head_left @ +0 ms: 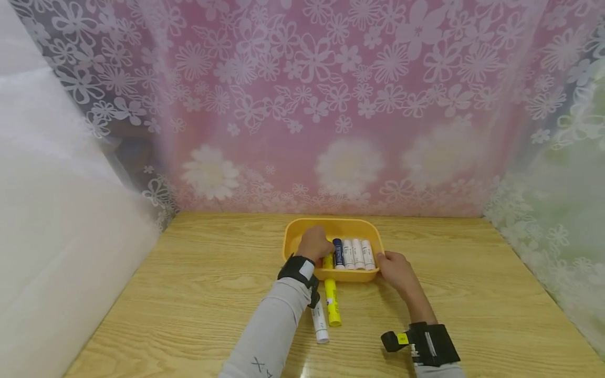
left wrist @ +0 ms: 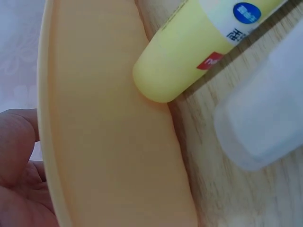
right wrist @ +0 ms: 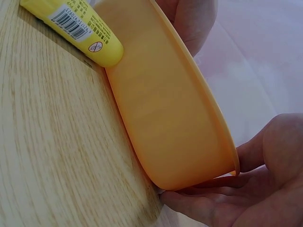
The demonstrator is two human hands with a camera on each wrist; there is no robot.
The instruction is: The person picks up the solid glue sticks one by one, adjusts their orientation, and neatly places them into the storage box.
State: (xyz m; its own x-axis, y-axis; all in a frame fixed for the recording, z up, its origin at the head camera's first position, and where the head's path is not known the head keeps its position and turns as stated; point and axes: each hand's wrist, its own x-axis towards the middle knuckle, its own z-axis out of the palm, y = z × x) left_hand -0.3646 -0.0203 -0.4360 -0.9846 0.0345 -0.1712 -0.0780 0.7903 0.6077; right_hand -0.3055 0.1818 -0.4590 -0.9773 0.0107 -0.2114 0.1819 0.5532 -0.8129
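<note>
My left hand [head_left: 315, 244] reaches into the yellow tray [head_left: 364, 224], its curled fingers gripping a yellow glue stick [head_left: 328, 260] at the left of a row. Beside that stand a dark blue glue stick [head_left: 338, 253] and several white glue sticks [head_left: 357, 254], lying side by side. My right hand [head_left: 396, 269] holds the tray's right front corner, thumb at the rim and fingers under it in the right wrist view. In front of the tray lies another yellow glue stick [head_left: 333, 303], its end at the tray wall. A white glue stick [head_left: 320, 323] lies left of it, partly hidden by my left wrist.
The wood-grain table [head_left: 212, 278] extends around the tray. A pink flowered curtain [head_left: 264, 131] hangs behind its far edge, with pale sheeting [head_left: 61, 199] on the left and a flowered sheet [head_left: 557, 210] on the right.
</note>
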